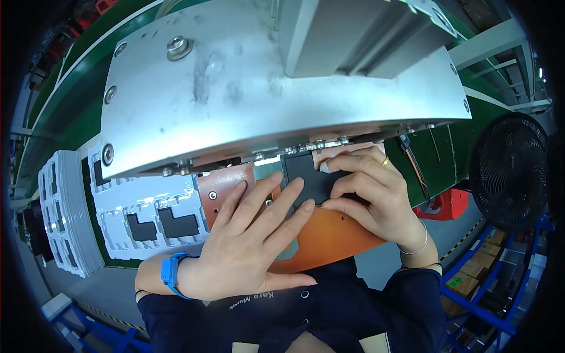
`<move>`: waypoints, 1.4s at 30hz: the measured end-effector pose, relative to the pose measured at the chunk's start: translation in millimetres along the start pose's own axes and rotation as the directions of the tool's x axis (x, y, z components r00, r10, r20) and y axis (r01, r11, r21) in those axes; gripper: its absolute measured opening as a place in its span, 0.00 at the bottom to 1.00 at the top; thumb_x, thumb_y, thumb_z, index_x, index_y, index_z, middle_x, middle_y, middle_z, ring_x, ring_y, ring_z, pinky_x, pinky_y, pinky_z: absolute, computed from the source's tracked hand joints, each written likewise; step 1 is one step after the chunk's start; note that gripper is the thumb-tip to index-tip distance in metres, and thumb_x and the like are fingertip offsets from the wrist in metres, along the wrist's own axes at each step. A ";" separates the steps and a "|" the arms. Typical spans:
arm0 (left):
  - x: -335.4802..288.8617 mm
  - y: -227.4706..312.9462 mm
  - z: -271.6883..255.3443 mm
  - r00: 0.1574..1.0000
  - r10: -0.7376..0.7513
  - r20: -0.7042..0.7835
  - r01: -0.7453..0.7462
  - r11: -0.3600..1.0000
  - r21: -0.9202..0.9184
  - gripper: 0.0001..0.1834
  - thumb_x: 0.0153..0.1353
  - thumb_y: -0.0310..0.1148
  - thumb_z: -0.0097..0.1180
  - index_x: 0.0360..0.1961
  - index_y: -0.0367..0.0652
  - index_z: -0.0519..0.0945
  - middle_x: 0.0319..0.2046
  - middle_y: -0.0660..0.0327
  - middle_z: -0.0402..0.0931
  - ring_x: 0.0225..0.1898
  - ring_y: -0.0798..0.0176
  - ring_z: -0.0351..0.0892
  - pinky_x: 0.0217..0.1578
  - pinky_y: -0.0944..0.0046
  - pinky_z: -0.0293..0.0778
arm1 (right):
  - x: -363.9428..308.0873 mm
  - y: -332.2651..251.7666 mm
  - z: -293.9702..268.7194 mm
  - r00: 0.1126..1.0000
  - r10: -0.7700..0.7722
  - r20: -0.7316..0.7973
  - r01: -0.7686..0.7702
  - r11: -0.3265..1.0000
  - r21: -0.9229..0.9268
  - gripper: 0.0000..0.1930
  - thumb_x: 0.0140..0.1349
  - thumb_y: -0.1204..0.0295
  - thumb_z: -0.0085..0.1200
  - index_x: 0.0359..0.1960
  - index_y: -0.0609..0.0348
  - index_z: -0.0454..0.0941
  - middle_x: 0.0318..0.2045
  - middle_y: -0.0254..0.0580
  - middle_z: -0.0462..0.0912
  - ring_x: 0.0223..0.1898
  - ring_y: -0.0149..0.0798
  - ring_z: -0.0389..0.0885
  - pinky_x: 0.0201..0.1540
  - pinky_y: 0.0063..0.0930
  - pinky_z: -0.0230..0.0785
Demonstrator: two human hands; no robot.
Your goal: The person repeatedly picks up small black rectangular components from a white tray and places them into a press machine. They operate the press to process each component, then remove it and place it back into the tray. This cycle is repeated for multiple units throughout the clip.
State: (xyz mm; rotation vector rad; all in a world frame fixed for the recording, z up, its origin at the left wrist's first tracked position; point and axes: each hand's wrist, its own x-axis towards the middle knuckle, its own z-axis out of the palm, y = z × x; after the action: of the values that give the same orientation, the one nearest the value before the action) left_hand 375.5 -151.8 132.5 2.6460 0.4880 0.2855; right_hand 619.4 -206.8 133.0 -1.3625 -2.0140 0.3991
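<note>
A flat black piece [303,176] lies on the copper-orange fixture plate [329,238], under the front edge of a large metal machine. My left hand [250,229] is spread across the fixture, with some fingertips at the black piece's left edge. My right hand [374,191] bends its fingers over the piece's right side, its thumb at the near edge. A small whitish bit [325,168] shows at one right fingertip; I cannot tell what it is. The piece's right end is hidden beneath my fingers.
The machine's metal housing [247,88] overhangs the fixture. At left are a white moulded tray [118,206] holding several black L-shaped pieces [179,223] and a tray stack [67,212]. To the right are a cutter-like tool [415,165], a red container [450,205] and a black fan [511,169].
</note>
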 end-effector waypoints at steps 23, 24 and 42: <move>0.4 1.6 -0.6 0.999 -0.032 0.040 0.033 0.999 -0.023 0.52 0.44 0.74 0.59 0.63 0.47 0.74 0.67 0.49 0.63 0.68 0.41 0.57 0.66 0.40 0.50 | 0.4 -3.0 -0.8 0.998 0.055 0.009 -0.055 0.998 0.025 0.12 0.48 0.73 0.69 0.29 0.60 0.77 0.45 0.45 0.82 0.45 0.47 0.77 0.48 0.36 0.71; 0.3 1.6 -0.4 0.999 -0.031 0.038 0.032 0.999 -0.024 0.52 0.44 0.74 0.59 0.63 0.47 0.74 0.67 0.49 0.63 0.68 0.41 0.57 0.66 0.40 0.50 | -0.7 -3.4 -0.1 0.998 0.063 0.008 -0.063 0.998 0.026 0.12 0.48 0.73 0.69 0.29 0.60 0.77 0.45 0.46 0.82 0.45 0.47 0.77 0.48 0.36 0.71; 0.3 0.7 1.8 1.000 -0.013 0.006 0.013 1.000 -0.009 0.49 0.47 0.72 0.58 0.62 0.47 0.75 0.66 0.50 0.64 0.67 0.41 0.59 0.66 0.40 0.52 | -0.7 -0.8 0.4 0.998 0.056 -0.009 -0.055 0.996 0.065 0.14 0.46 0.74 0.71 0.24 0.58 0.74 0.44 0.45 0.83 0.43 0.46 0.77 0.46 0.34 0.72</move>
State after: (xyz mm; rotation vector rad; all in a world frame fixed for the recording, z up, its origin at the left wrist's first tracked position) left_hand 376.4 -152.9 131.2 2.6327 0.5006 0.2754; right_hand 618.8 -207.7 133.0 -1.3799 -1.9415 0.4769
